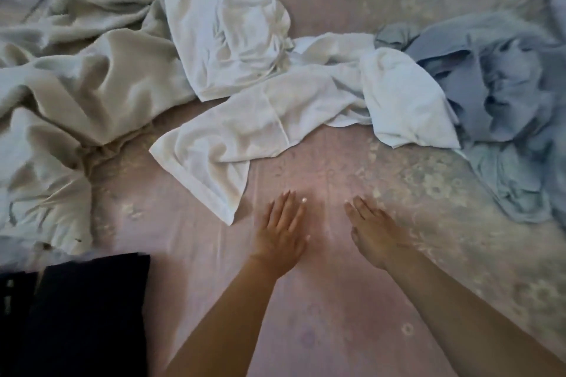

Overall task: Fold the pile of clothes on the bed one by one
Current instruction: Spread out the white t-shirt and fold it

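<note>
I see my left hand (280, 231) and right hand (372, 232) flat and released on the bed (337, 315). The clothes pile (275, 95) lies far; its left and right ends are cut off.

Both bare forearms reach forward, side by side. The left hand (280, 231) lies palm down with fingers straight and together. The right hand (375, 231) is likewise flat, fingers extended, angled slightly inward.

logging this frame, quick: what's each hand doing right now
Left hand: open, fingers straight, holding nothing.
Right hand: open, fingers straight, holding nothing.
</note>
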A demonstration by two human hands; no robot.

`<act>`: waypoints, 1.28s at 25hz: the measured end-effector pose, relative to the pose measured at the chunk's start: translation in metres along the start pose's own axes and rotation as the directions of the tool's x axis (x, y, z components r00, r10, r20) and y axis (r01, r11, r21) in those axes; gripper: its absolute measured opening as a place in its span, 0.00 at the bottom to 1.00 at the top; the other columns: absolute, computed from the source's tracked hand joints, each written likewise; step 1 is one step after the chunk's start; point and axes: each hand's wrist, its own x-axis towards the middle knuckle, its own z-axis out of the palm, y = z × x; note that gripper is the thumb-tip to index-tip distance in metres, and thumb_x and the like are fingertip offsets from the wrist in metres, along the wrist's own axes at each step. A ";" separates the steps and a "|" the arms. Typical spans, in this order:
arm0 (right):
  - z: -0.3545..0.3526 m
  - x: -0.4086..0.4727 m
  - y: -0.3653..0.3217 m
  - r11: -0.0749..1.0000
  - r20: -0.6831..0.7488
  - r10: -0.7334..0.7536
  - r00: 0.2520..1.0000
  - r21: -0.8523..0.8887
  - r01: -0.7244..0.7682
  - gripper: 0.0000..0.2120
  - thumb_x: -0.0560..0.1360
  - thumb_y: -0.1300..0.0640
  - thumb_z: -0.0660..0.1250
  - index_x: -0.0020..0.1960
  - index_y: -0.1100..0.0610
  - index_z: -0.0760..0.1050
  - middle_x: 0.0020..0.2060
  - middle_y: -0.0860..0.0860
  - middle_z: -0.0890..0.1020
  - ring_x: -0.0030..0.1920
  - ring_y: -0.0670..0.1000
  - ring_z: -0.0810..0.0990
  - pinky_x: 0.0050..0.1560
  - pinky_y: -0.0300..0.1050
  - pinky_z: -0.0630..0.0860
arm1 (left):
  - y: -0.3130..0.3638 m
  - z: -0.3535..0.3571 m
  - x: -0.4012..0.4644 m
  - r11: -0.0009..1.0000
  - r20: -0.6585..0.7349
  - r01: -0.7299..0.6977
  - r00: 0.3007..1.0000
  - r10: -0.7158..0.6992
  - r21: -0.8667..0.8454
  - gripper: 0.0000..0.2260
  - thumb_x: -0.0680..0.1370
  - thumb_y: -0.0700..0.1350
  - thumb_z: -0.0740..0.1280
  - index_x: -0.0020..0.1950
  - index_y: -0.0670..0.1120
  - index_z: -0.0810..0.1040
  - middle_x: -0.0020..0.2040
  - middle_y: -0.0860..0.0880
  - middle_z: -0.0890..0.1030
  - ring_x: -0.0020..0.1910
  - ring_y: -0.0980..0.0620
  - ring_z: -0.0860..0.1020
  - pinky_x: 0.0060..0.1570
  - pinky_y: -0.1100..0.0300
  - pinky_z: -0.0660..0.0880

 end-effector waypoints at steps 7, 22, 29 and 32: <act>-0.041 0.094 0.091 0.999 -0.265 -0.015 0.964 -0.047 0.003 0.29 0.82 0.50 0.50 0.78 0.52 0.39 0.77 0.50 0.39 0.77 0.50 0.38 0.74 0.51 0.43 | -0.024 0.035 0.045 0.995 -0.362 -0.097 0.927 0.101 0.027 0.25 0.74 0.49 0.58 0.71 0.45 0.70 0.73 0.44 0.67 0.73 0.47 0.65 0.70 0.48 0.63; -0.035 0.117 0.090 0.992 -0.610 0.028 0.792 0.112 0.051 0.11 0.60 0.68 0.78 0.40 0.61 0.79 0.36 0.56 0.83 0.40 0.56 0.82 0.42 0.44 0.78 | -0.025 0.045 0.052 0.993 -0.482 -0.100 0.868 0.120 0.067 0.26 0.74 0.49 0.56 0.71 0.45 0.70 0.74 0.44 0.66 0.73 0.49 0.63 0.71 0.50 0.60; 0.043 -0.016 0.041 0.925 -0.639 -0.048 0.768 0.262 0.276 0.20 0.54 0.76 0.77 0.42 0.62 0.81 0.38 0.54 0.83 0.39 0.53 0.82 0.55 0.46 0.69 | -0.006 0.046 0.038 0.994 -0.465 -0.008 0.883 0.060 0.113 0.25 0.76 0.47 0.54 0.71 0.39 0.69 0.68 0.39 0.73 0.66 0.42 0.73 0.66 0.46 0.65; 0.020 -0.067 0.004 0.875 -0.660 -0.108 0.743 0.292 0.386 0.05 0.67 0.66 0.68 0.40 0.60 0.80 0.35 0.52 0.82 0.37 0.51 0.80 0.44 0.42 0.72 | 0.026 0.015 0.015 0.994 -0.392 -0.109 0.913 0.113 0.033 0.27 0.74 0.44 0.63 0.71 0.38 0.61 0.66 0.37 0.74 0.62 0.39 0.76 0.60 0.47 0.75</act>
